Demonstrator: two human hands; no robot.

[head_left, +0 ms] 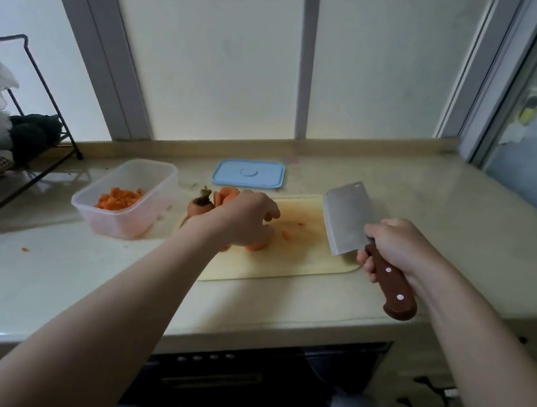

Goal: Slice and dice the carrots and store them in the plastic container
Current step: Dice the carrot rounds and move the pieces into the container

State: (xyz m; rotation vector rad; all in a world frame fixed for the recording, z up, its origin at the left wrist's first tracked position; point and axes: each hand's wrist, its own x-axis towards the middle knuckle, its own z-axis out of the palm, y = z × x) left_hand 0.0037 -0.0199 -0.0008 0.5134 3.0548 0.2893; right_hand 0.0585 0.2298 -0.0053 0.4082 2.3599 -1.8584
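Left hand (244, 220): fingers curled down over the carrot pieces (256, 246) on the cutting board (303, 242). Right hand (392, 245): closed round the handle of the cleaver (348, 218), blade raised off the board. The plastic container (140, 220), holding diced carrot, stands just left of the left hand.

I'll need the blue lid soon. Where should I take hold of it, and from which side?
I'd pinch the blue lid at its right short edge, coming from the right over the bare counter. It lies flat with no knob, only a shallow round mark, so fingers need an edge. Its near edge sits close against the cutting board.
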